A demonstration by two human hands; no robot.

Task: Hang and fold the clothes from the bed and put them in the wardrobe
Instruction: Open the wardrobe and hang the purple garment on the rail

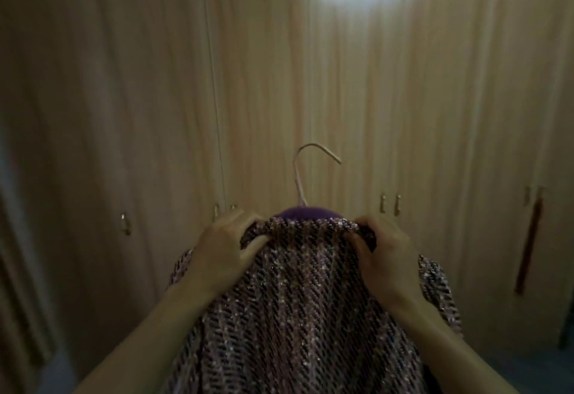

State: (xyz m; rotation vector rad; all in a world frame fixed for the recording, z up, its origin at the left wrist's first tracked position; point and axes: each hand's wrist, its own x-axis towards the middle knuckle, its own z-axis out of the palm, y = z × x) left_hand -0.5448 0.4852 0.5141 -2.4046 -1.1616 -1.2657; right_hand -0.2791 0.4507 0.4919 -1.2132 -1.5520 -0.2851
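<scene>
While both hands grip it, the knit top (298,294) hangs between them on a hanger (306,212), held up in front of the wardrobe (155,83). Left hand (225,246): fingers curled over the top's left shoulder, thumb pressed into the fabric below the neckline. Right hand (383,252): fingers curled round the right shoulder edge, bunching the knit there. Hanger body purple, showing only as a low hump above the neckline, midway between the hands; its pale hook (310,164) rises above, open end pointing right. Top is a lilac-and-dark diagonal weave with some glint, draping down and toward the camera, sleeves falling outside both forearms. Wardrobe doors are shut, small metal handles (389,204) in pairs just behind the hands. No labels or writing legible; light is dim.
</scene>
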